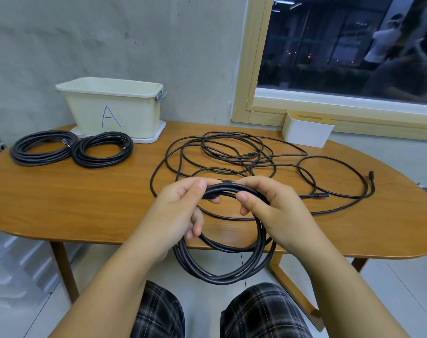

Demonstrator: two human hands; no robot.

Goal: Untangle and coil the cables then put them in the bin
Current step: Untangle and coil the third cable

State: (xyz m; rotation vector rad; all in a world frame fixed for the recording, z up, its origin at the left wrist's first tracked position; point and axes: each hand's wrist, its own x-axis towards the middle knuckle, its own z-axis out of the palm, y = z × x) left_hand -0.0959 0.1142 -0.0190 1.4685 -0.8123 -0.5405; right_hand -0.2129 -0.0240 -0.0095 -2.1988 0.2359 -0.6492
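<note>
Both hands work at the near table edge, around 6 o'clock of the wooden table (61, 191). Left hand (180, 211) pinches the top of a half-made black cable coil (222, 269) between thumb and curled fingers. Right hand (276, 211) grips the same top arc just beside it, thumb in front, fingers wrapped behind. The coil hangs below the hands, its lower loops past the table edge, above the plaid shorts (256, 313).

Loose black cable (232, 154) sprawls in tangled loops over the table from centre to 3 o'clock; a plug end (370, 173) lies at the far right.

Two finished coils sit at 10 o'clock, touching side by side: larger coil (43, 151) outermost, smaller coil (102, 150) inward.

Cream bin (115, 111), marked "A", stands at 11 o'clock on a white tray (156, 137), just behind the finished coils.

White box with a wooden lid (307, 129) at 1 o'clock, under the window (341, 45).
</note>
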